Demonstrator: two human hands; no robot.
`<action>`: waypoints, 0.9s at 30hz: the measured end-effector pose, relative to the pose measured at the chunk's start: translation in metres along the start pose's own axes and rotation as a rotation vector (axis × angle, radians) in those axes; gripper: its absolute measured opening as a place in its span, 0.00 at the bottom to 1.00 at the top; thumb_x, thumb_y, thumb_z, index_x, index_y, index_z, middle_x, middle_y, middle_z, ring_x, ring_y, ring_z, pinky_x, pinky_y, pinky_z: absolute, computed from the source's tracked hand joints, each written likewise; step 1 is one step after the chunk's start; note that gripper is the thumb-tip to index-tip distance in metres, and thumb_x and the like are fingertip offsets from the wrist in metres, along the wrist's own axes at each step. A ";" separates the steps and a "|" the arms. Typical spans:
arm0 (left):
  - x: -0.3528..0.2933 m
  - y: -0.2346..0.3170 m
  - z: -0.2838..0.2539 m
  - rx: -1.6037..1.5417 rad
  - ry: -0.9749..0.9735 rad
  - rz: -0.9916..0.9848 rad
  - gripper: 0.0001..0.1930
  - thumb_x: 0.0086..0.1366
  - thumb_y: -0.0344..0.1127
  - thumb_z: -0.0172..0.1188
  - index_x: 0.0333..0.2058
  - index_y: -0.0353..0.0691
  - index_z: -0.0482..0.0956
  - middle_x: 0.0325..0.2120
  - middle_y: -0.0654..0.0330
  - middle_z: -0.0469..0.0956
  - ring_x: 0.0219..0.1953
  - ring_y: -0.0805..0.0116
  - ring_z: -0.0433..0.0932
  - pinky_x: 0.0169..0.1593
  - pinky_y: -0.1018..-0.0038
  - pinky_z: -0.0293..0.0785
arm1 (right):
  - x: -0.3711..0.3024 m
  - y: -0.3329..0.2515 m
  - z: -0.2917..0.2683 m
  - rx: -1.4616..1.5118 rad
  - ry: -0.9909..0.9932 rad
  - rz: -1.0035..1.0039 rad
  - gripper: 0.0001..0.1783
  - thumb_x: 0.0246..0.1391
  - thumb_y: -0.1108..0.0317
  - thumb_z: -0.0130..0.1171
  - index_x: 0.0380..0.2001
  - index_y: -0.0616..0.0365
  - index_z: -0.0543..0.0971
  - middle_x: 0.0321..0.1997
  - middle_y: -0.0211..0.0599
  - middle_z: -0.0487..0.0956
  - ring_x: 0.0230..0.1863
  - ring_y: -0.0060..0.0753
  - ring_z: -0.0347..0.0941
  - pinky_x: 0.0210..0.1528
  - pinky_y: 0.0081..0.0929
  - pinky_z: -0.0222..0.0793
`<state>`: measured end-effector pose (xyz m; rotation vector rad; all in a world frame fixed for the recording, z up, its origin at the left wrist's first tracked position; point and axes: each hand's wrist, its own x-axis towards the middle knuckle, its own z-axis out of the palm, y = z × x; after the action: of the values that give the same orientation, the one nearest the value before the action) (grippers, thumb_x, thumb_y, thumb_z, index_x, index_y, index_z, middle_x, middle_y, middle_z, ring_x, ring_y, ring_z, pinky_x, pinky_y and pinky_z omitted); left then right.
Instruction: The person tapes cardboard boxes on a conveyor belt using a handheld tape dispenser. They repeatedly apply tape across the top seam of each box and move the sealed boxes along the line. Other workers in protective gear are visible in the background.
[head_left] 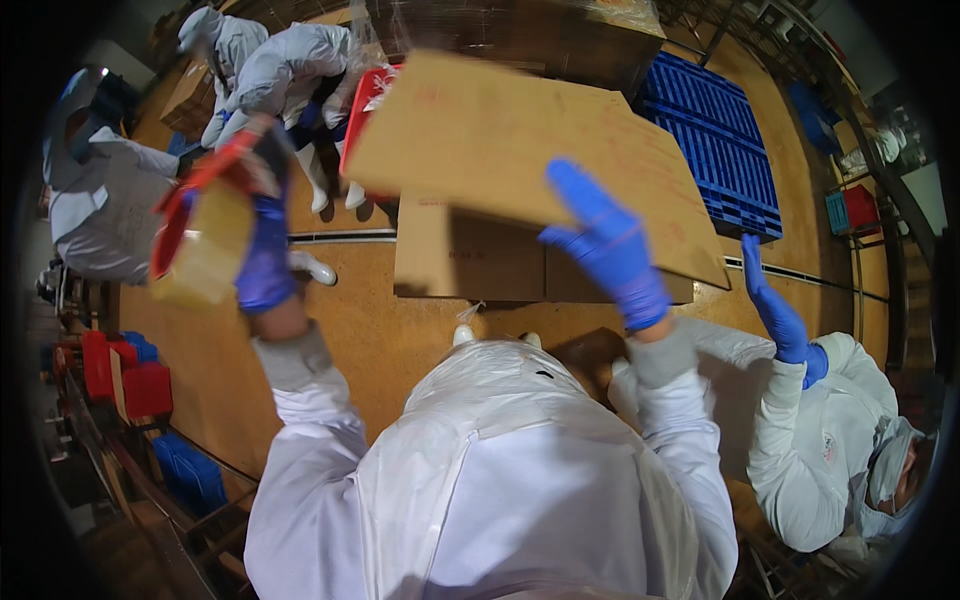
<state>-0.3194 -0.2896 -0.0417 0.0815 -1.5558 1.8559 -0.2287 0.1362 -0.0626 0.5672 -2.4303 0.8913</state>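
Note:
My left hand (265, 255), in a blue glove, is raised on the left and wrapped round a red tape dispenser (212, 172). A wide roll of yellowish packing tape (205, 255) sits in it; both are smeared by motion. My right hand (612, 250), also blue-gloved, is stretched out with thumb and fingers apart over the near edge of a flat brown cardboard piece (520, 140). Whether it touches the cardboard I cannot tell. That piece lies tilted above a brown carton (425, 250), whose front side shows below it.
A co-worker (830, 430) at the right holds a flat blue-gloved hand near the cardboard's right corner. Two people bend by a red bin (362, 115) at far left. Blue pallets (710, 130) stand at back right, wrapped cartons (480, 30) behind. Another person (105, 210) is at left.

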 end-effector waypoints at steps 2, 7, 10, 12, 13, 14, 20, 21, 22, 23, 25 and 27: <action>-0.007 -0.027 0.020 -1.261 -0.070 -0.509 0.31 0.69 0.45 0.59 0.65 0.35 0.64 0.64 0.46 0.67 0.62 0.52 0.70 0.66 0.56 0.68 | 0.013 -0.003 -0.060 -0.005 0.198 0.140 0.31 0.50 0.62 0.73 0.58 0.56 0.79 0.55 0.42 0.82 0.49 0.40 0.82 0.54 0.33 0.78; -0.036 -0.025 -0.001 -3.271 0.144 -1.616 0.34 0.61 0.39 0.68 0.62 0.31 0.67 0.60 0.45 0.70 0.61 0.51 0.71 0.65 0.55 0.68 | -0.028 0.010 -0.094 -0.025 0.531 0.325 0.22 0.64 0.66 0.62 0.59 0.60 0.75 0.47 0.34 0.83 0.35 0.32 0.82 0.41 0.29 0.82; -0.053 -0.007 -0.049 -3.953 0.104 -1.656 0.33 0.64 0.44 0.65 0.61 0.30 0.68 0.61 0.45 0.70 0.65 0.53 0.69 0.69 0.57 0.62 | -0.096 0.045 -0.025 0.390 0.331 0.613 0.23 0.68 0.56 0.56 0.58 0.61 0.74 0.49 0.40 0.82 0.41 0.41 0.82 0.49 0.34 0.79; -0.057 0.009 -0.080 -3.963 -0.220 -1.340 0.34 0.64 0.48 0.63 0.62 0.30 0.68 0.62 0.45 0.70 0.66 0.53 0.68 0.70 0.57 0.59 | -0.130 0.049 0.009 1.357 0.082 1.141 0.26 0.69 0.49 0.51 0.53 0.62 0.77 0.47 0.40 0.83 0.40 0.40 0.82 0.50 0.34 0.78; -0.059 0.014 -0.095 -3.940 -0.375 -1.190 0.35 0.65 0.49 0.63 0.63 0.31 0.67 0.62 0.44 0.70 0.66 0.53 0.67 0.71 0.57 0.57 | -0.155 0.057 0.017 1.296 -0.216 1.230 0.28 0.70 0.45 0.49 0.51 0.62 0.79 0.46 0.41 0.84 0.39 0.39 0.82 0.51 0.34 0.78; -0.061 0.017 -0.107 -3.900 -0.529 -1.034 0.36 0.65 0.51 0.62 0.63 0.31 0.67 0.63 0.44 0.69 0.67 0.52 0.67 0.72 0.57 0.56 | -0.172 0.061 0.022 1.154 -0.438 1.236 0.25 0.68 0.47 0.53 0.46 0.61 0.81 0.43 0.38 0.84 0.37 0.34 0.82 0.48 0.31 0.77; 0.014 0.067 -0.150 -3.599 -0.653 -0.254 0.23 0.71 0.42 0.55 0.58 0.33 0.74 0.57 0.52 0.77 0.61 0.62 0.75 0.67 0.66 0.66 | -0.108 -0.017 0.033 0.044 -0.358 0.222 0.47 0.48 0.48 0.72 0.66 0.63 0.68 0.65 0.51 0.73 0.69 0.47 0.67 0.73 0.48 0.56; 0.038 0.083 -0.156 -3.593 -0.673 -0.092 0.22 0.71 0.42 0.55 0.57 0.33 0.75 0.56 0.53 0.77 0.59 0.63 0.75 0.66 0.67 0.67 | -0.101 -0.019 0.050 -0.140 -0.434 0.226 0.51 0.47 0.48 0.72 0.68 0.63 0.64 0.69 0.49 0.68 0.72 0.48 0.61 0.74 0.50 0.51; 0.062 0.099 -0.158 -3.574 -0.683 0.053 0.21 0.71 0.41 0.54 0.56 0.34 0.76 0.55 0.53 0.78 0.58 0.63 0.76 0.65 0.67 0.68 | -0.096 -0.015 0.073 -0.321 -0.511 0.222 0.54 0.46 0.47 0.72 0.70 0.62 0.60 0.73 0.48 0.63 0.75 0.48 0.54 0.75 0.53 0.46; 0.083 0.115 -0.158 -3.547 -0.689 0.175 0.20 0.71 0.41 0.54 0.55 0.34 0.77 0.54 0.54 0.79 0.57 0.64 0.77 0.64 0.68 0.70 | -0.096 -0.010 0.087 -0.501 -0.589 0.207 0.57 0.45 0.47 0.71 0.73 0.61 0.56 0.76 0.46 0.57 0.79 0.49 0.48 0.76 0.55 0.41; 0.115 0.141 -0.158 -3.482 -0.701 0.398 0.18 0.71 0.39 0.53 0.53 0.35 0.79 0.52 0.56 0.81 0.54 0.66 0.79 0.62 0.69 0.72 | -0.110 -0.003 0.101 -0.578 -0.557 0.140 0.56 0.46 0.47 0.69 0.72 0.64 0.57 0.78 0.46 0.54 0.79 0.50 0.45 0.76 0.58 0.41; 0.122 0.148 -0.160 -3.505 -1.021 0.483 0.16 0.71 0.39 0.53 0.50 0.37 0.81 0.48 0.58 0.82 0.51 0.68 0.81 0.58 0.70 0.75 | -0.108 0.001 0.104 -0.603 -0.547 0.121 0.55 0.47 0.48 0.68 0.71 0.65 0.57 0.78 0.46 0.53 0.79 0.50 0.44 0.76 0.59 0.41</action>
<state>-0.4308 -0.0957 -0.1534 0.5669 1.5665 1.8611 -0.1738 0.0892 -0.1939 0.4733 -3.0489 -0.0085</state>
